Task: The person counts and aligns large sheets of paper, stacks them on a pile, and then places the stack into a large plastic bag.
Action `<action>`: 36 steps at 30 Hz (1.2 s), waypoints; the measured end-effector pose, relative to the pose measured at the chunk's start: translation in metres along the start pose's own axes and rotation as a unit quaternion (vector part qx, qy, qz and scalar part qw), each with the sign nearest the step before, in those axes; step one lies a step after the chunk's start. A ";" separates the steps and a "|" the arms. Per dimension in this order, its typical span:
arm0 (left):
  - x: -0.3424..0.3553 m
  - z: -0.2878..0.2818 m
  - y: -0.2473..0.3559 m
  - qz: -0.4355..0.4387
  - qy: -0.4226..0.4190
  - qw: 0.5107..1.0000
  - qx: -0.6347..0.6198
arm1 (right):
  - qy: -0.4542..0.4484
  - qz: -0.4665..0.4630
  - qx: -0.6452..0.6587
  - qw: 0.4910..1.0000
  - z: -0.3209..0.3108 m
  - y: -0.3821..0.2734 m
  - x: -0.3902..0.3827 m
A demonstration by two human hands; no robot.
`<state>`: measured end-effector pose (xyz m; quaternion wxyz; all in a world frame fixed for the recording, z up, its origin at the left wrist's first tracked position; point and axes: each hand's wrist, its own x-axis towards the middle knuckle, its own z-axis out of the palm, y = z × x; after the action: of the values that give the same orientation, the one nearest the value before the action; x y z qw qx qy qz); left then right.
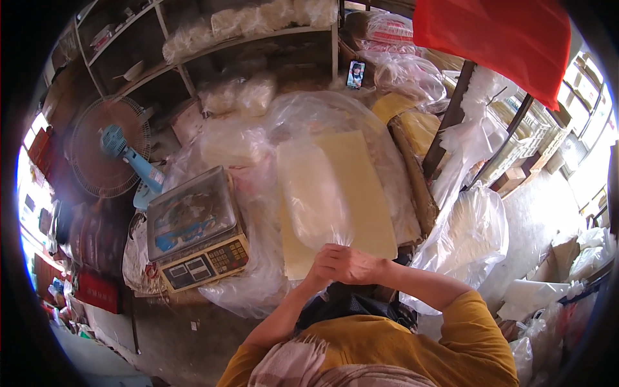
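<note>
A clear plastic bag point(314, 197), puffed out and long, lies over a stack of pale yellow sheets point(367, 193) in front of me. Its gathered neck runs into my two hands, which meet at the near edge of the sheets. My left hand point(320, 267) and my right hand point(356, 265) are both closed around that neck, fingers bent and pressed together. The right hand partly covers the left. Whatever the bag contains cannot be made out; it looks whitish and see-through.
A weighing scale point(193, 219) with a metal pan stands left of the sheets, a blue fan point(135, 158) beyond it. Loose plastic film point(248, 258) surrounds the stack. Shelves with wrapped bundles point(251, 22) line the back. A phone point(355, 74) and a red cloth point(496, 45) are farther off.
</note>
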<state>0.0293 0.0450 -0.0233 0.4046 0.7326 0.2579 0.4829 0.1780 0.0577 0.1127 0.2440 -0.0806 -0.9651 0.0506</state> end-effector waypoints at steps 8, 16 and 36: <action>-0.008 -0.006 0.044 -0.116 0.138 0.956 0.231 | -0.075 0.344 -0.047 0.935 0.025 0.020 -0.019; -0.004 -0.011 0.047 -0.071 0.034 0.899 0.430 | 0.102 0.350 0.098 0.926 0.010 0.007 -0.020; 0.009 -0.068 0.107 -0.286 0.128 0.916 0.249 | 0.109 0.325 0.171 0.924 -0.009 0.000 -0.064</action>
<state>-0.0308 0.0174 0.0850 0.2937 0.6363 0.6180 0.3563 0.2378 0.0463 0.0913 0.3282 -0.3520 -0.8299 0.2823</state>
